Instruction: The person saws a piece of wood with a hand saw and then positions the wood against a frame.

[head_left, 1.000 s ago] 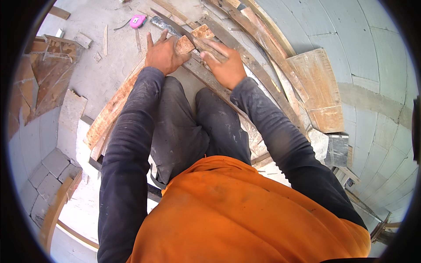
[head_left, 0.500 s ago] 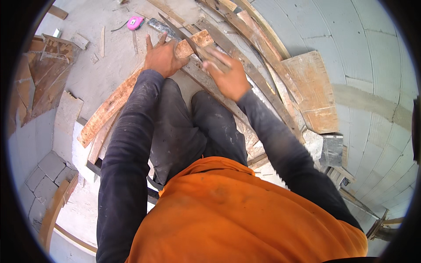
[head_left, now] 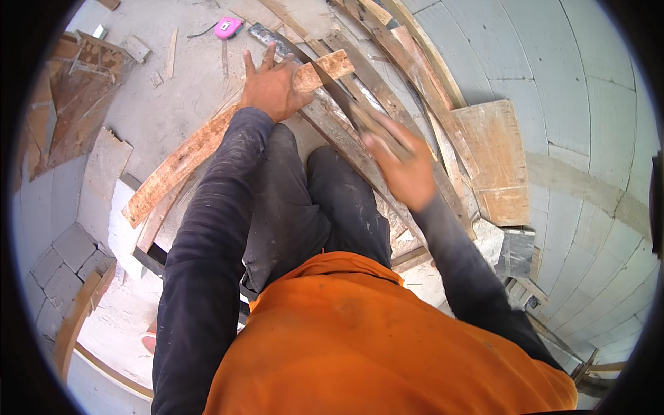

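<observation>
A long, stained wooden plank (head_left: 181, 163) runs slantwise from the lower left to beyond my left knee. My left hand (head_left: 273, 86) grips it near its far end and bears down, fingers spread over the wood. In my right hand (head_left: 404, 169) is a handsaw (head_left: 333, 84), its dark blade lying across the plank just right of my left hand. The right hand and the saw's handle are smeared by motion. Part of the plank is hidden beneath my left hand and forearm.
Several long timber strips (head_left: 394, 104) lie to the right, along a grey block wall (head_left: 553, 76). A wide board (head_left: 492, 155) leans there. On the floor ahead sits a pink tape measure (head_left: 227, 28). Broken boards (head_left: 83, 104) lie at the left.
My right hand has drawn back toward me and to the right, pulling the saw along. The left hand stays on the plank; the whole view has shifted slightly.
</observation>
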Motion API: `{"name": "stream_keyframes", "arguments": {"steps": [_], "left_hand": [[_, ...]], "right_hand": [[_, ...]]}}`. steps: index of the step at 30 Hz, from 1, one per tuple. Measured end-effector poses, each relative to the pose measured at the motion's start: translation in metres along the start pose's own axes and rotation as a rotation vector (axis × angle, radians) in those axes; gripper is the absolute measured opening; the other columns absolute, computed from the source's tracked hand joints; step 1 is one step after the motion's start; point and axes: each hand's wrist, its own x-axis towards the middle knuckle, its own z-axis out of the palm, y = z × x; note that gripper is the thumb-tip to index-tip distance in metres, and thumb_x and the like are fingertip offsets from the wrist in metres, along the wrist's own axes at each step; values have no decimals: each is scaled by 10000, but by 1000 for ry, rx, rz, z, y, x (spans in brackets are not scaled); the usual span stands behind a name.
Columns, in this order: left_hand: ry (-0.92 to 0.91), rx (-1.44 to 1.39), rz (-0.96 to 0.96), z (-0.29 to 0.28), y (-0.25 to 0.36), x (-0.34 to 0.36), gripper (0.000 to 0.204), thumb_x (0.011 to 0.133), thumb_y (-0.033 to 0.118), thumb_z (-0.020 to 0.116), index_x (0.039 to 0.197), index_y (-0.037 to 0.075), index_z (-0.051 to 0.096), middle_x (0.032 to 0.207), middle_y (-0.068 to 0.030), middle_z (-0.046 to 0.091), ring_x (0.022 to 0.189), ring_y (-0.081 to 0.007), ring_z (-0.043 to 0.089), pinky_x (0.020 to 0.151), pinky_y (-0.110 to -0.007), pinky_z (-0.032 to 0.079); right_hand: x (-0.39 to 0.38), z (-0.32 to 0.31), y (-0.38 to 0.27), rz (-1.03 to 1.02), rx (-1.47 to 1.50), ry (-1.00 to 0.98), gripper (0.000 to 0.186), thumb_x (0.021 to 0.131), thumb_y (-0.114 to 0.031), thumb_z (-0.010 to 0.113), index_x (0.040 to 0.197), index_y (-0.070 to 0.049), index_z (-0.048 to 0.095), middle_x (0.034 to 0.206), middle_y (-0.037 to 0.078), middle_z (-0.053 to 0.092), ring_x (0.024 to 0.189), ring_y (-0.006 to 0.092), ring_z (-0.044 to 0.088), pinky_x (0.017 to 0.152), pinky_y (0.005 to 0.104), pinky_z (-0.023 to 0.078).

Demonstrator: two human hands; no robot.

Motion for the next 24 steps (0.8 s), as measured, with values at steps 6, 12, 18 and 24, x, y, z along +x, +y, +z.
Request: {"name": "stream_keyframes", "arguments": {"steps": [6, 12, 18, 24], "left_hand": [[-100, -36, -28, -14, 10, -13, 754, 833, 536, 800, 1382, 34, 674, 1473, -160, 656, 1585, -322, 357, 1299, -688, 71], [-29, -73, 18, -3, 20, -11, 734, 850, 562, 787, 1362, 45, 684, 1323, -203, 729, 1581, -304, 368, 1302, -686, 71], [-148, 28, -44, -17, 7, -13, 703, 915, 572, 693, 1403, 67, 663, 1377, -186, 713, 1589, -307, 357, 1311, -680, 38], [-52, -64, 50, -10, 22, -3, 768, 838, 560, 785, 1381, 28, 675, 1377, -223, 699, 1541, -320, 433, 1294, -696, 87]], "right_hand": [[-46, -30, -14, 28, 10, -26, 469, 1031, -275, 721, 1444, -62, 662, 1404, 244, 689, 1330, 317, 654, 1133, 406, 476], [68, 24, 12, -21, -105, -12, 521, 1009, -386, 726, 1405, -51, 682, 1376, 271, 689, 1300, 371, 666, 1119, 420, 485], [-62, -42, -26, 109, 30, -27, 479, 1018, -303, 746, 1417, -45, 687, 1358, 191, 727, 1280, 269, 677, 1114, 383, 492], [79, 39, 17, -97, -48, 45, 487, 1009, -361, 751, 1409, -90, 698, 1377, 235, 709, 1258, 304, 690, 1092, 387, 500]]}}
